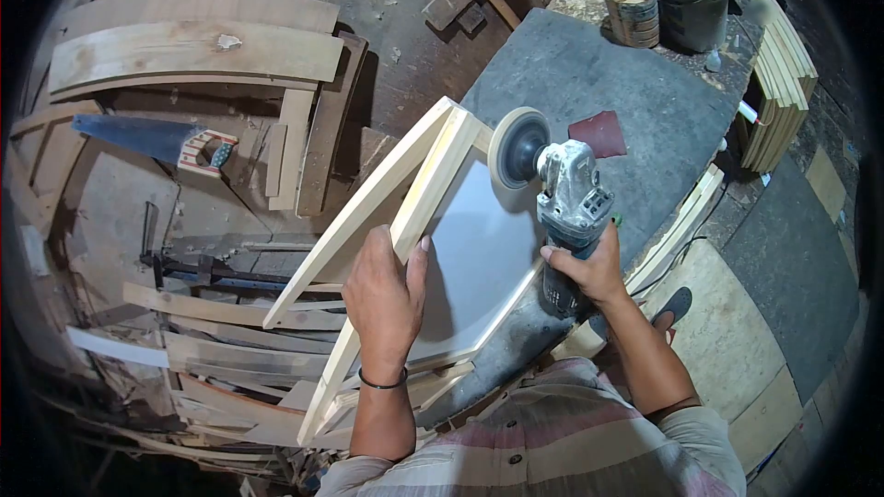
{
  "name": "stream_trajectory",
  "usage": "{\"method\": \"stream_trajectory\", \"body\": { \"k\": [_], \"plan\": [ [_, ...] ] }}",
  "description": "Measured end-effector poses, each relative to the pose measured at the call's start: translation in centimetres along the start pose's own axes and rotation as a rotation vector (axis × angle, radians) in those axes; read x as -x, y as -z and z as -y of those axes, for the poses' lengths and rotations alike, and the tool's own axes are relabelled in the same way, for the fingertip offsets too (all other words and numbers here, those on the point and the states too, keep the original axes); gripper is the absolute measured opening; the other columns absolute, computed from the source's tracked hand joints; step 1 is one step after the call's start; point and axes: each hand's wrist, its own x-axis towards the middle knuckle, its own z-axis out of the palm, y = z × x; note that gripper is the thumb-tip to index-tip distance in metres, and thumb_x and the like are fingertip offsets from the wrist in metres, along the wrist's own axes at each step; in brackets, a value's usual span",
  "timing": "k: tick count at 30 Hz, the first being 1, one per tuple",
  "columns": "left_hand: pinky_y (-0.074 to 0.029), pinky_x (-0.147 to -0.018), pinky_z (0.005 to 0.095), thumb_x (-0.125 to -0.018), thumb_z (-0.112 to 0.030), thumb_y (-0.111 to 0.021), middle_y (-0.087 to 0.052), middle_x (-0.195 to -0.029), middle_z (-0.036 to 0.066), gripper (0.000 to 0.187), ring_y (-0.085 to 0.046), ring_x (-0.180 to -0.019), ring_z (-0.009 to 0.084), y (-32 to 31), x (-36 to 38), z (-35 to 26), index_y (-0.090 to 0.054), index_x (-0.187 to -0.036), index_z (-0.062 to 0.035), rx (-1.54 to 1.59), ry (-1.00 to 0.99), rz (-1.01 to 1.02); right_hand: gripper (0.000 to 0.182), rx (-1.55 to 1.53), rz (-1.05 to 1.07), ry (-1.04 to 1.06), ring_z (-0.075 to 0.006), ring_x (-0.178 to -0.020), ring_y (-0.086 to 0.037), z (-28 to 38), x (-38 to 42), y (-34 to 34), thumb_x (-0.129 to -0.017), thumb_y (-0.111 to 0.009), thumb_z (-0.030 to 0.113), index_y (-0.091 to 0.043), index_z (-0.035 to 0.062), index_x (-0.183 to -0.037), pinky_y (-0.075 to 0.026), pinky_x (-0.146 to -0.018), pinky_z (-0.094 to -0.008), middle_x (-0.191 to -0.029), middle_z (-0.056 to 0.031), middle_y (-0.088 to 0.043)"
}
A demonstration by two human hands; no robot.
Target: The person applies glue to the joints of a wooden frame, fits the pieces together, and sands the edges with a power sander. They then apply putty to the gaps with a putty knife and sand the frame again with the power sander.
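My left hand (382,290) is wrapped round the near bar of a pale wooden frame (433,170), thumb on one side and fingers on the other. The frame is angular, tilted, with a white panel (483,258) inside it. In my right hand (599,267) is an angle grinder (573,189), gripped by its dark body. Its round sanding disc (516,143) faces left, right at the frame's upper corner. A piece of dark red sandpaper (599,133) lies just beyond the grinder on the grey bench top (589,60).
A bucket (691,18) and a rusty tin (633,14) stand at the bench's far end. Stacked wood strips (781,83) are on the right. To the left lie a handsaw (138,136), curved boards (193,51) and several loose slats (239,340). A cable (677,258) runs beside the bench.
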Motion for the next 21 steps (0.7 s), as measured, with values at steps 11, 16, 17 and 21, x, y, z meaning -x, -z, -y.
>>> {"method": "stream_trajectory", "body": {
  "k": [11,16,17,21],
  "plan": [
    [-0.044,-0.062,0.0476,-0.093,-0.025,-0.072,-0.054,-0.072,0.016,0.031,-0.057,-0.067,0.0374,-0.1,0.1,0.1,-0.052,-0.096,-0.0018,0.007,-0.009,-0.014,0.055,0.001,-0.02,-0.029,-0.0166,-0.092,-0.065,-2.0,1.2,0.8,-0.073,-0.083,0.005,-0.059,0.0008,-0.122,-0.052,-0.087,-0.0321,-0.105,-0.0067,-0.068],
    [-0.044,-0.063,0.0479,-0.093,-0.025,-0.072,-0.054,-0.072,0.016,0.031,-0.057,-0.067,0.0373,-0.1,0.1,0.1,-0.052,-0.097,-0.0017,0.003,0.0,-0.012,0.055,-0.02,-0.073,-0.089,-0.0168,-0.092,-0.066,-3.6,2.0,1.1,-0.072,-0.084,0.005,-0.059,0.0012,-0.122,-0.053,-0.086,-0.032,-0.104,-0.0065,-0.068],
    [-0.044,-0.063,0.0481,-0.093,-0.025,-0.072,-0.054,-0.072,0.016,0.031,-0.057,-0.068,0.0373,-0.1,0.1,0.1,-0.052,-0.097,-0.0016,0.0,0.003,-0.008,0.055,-0.021,-0.074,-0.09,-0.0168,-0.092,-0.066,-3.7,2.1,1.1,-0.072,-0.084,0.005,-0.059,0.0012,-0.122,-0.053,-0.086,-0.032,-0.104,-0.0065,-0.068],
    [-0.044,-0.063,0.0484,-0.093,-0.025,-0.071,-0.054,-0.072,0.016,0.031,-0.057,-0.068,0.0376,-0.1,0.1,0.1,-0.052,-0.097,-0.0013,-0.007,-0.001,0.001,0.052,-0.036,-0.106,-0.094,-0.0159,-0.09,-0.065,-4.2,2.5,1.5,-0.072,-0.083,0.007,-0.062,0.0016,-0.119,-0.053,-0.084,-0.0319,-0.102,-0.0058,-0.068]
  ]
}}
